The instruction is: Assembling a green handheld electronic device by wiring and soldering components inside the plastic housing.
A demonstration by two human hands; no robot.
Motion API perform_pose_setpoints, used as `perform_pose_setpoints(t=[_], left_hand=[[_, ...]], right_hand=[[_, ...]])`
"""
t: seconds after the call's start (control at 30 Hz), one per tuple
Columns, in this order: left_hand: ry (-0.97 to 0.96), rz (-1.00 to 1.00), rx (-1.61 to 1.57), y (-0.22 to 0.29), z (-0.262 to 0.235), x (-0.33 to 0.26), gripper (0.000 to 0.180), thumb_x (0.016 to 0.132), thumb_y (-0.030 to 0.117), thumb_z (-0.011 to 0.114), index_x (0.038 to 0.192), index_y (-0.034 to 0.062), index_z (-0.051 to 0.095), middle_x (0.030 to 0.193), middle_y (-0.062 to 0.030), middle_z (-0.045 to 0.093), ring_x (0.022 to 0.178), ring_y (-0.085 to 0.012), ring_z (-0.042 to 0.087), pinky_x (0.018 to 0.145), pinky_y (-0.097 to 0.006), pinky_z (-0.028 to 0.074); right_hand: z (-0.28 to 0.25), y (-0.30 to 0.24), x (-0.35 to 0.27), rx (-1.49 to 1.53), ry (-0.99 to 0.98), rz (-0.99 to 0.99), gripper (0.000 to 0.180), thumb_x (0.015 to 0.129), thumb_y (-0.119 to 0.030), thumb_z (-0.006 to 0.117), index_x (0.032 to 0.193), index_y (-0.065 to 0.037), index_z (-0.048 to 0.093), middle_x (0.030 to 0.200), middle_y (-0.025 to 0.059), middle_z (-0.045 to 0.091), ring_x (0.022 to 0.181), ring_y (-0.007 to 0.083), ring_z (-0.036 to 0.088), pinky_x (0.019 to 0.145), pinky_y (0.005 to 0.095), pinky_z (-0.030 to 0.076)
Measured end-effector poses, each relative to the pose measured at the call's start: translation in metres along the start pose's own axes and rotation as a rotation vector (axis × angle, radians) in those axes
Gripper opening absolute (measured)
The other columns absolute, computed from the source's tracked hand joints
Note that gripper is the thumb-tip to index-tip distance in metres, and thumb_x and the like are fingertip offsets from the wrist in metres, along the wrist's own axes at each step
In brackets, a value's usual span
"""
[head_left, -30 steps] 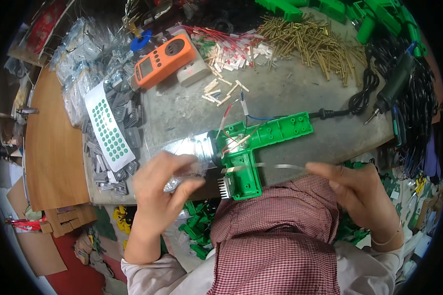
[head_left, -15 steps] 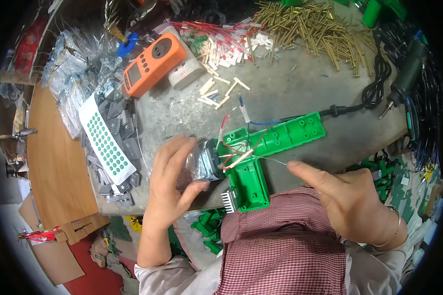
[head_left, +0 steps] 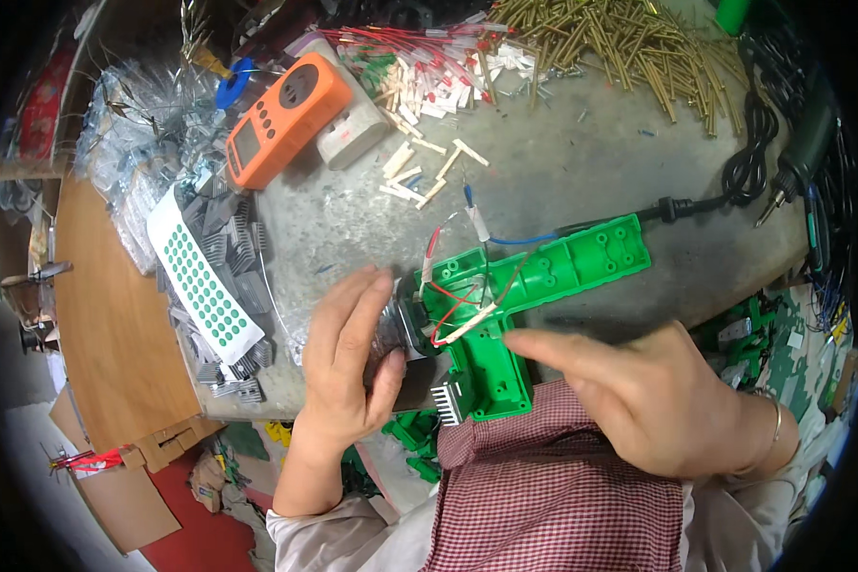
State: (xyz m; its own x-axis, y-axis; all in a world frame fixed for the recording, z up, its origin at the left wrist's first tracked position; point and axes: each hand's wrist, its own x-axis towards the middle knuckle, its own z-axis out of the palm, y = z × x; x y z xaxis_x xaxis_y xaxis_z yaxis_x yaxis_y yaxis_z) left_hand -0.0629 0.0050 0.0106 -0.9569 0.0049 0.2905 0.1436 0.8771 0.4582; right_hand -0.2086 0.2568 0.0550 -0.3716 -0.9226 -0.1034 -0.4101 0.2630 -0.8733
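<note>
My left hand (head_left: 345, 348) is wrapped round a clear plastic-covered cylinder with a dark end collar (head_left: 413, 319), mostly hidden by the fingers. The collar meets an open green plastic half-housing (head_left: 582, 260), which lies hollow side up at the table's front edge. My right hand (head_left: 653, 396) has its index finger stretched to the housing's inner corner, the other fingers curled under. Whatever it pinches, if anything, is hidden. A white sleeve (head_left: 469, 324) and thin red wires (head_left: 437, 331) cross the housing. A finned metal heat sink (head_left: 446, 403) sticks out of its near end.
An orange meter (head_left: 291, 119) rests against a pale block. Small white sleeves (head_left: 424, 167), brass rods (head_left: 629, 57) and red-wired parts lie behind. Grey finned pieces and a green-dotted sticker sheet (head_left: 205, 276) are left. A soldering iron (head_left: 791, 172) and black cord stand right.
My right hand has moved left, bringing its index fingertip to the housing. The thin lead that ran to that fingertip no longer shows there. My left hand still grips the cylinder.
</note>
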Motion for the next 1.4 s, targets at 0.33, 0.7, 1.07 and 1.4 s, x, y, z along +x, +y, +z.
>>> perform_pose_setpoints(t=[0.33,0.7,1.07,1.4], left_hand=[[0.001,0.055,-0.071,-0.002,0.002,0.001,0.047,0.073,0.002,0.056,0.12,0.0008,0.056,0.122,-0.0285,0.054,0.11,-0.0419,0.056,0.096,-0.05,0.044],[-0.025,0.147,-0.075,-0.009,-0.002,0.017,0.043,0.071,0.022,0.071,0.109,0.0055,0.06,0.109,-0.0244,0.055,0.093,-0.04,0.057,0.079,-0.049,0.046],[-0.174,0.097,0.161,0.01,-0.01,0.028,0.052,0.054,0.011,0.08,0.104,0.0019,0.066,0.111,-0.0237,0.054,0.099,-0.0399,0.058,0.083,-0.046,0.049],[-0.19,0.019,0.26,0.022,-0.012,0.031,0.053,0.053,0.006,0.081,0.104,0.0055,0.066,0.112,-0.017,0.056,0.101,-0.0363,0.06,0.083,-0.043,0.051]], right_hand=[[0.015,0.002,0.021,-0.635,-0.045,-0.181,0.051,0.084,-0.011,0.059,0.135,-0.014,0.059,0.073,0.0076,0.059,0.053,0.017,0.06,0.052,0.0305,0.05],[0.032,-0.001,0.038,-0.828,-0.061,-0.142,0.048,0.086,-0.019,0.056,0.134,-0.018,0.059,0.077,0.0078,0.06,0.056,0.0169,0.06,0.052,0.0314,0.048],[0.016,0.012,0.047,-0.449,-0.215,-0.11,0.06,0.082,-0.005,0.059,0.141,-0.013,0.049,0.085,0.0137,0.067,0.073,0.0331,0.066,0.064,0.0419,0.053],[0.043,-0.006,0.001,0.636,-0.424,0.275,0.068,0.1,-0.005,0.046,0.155,-0.004,0.007,0.09,0.0141,0.071,0.084,0.0194,0.07,0.079,0.0313,0.056]])
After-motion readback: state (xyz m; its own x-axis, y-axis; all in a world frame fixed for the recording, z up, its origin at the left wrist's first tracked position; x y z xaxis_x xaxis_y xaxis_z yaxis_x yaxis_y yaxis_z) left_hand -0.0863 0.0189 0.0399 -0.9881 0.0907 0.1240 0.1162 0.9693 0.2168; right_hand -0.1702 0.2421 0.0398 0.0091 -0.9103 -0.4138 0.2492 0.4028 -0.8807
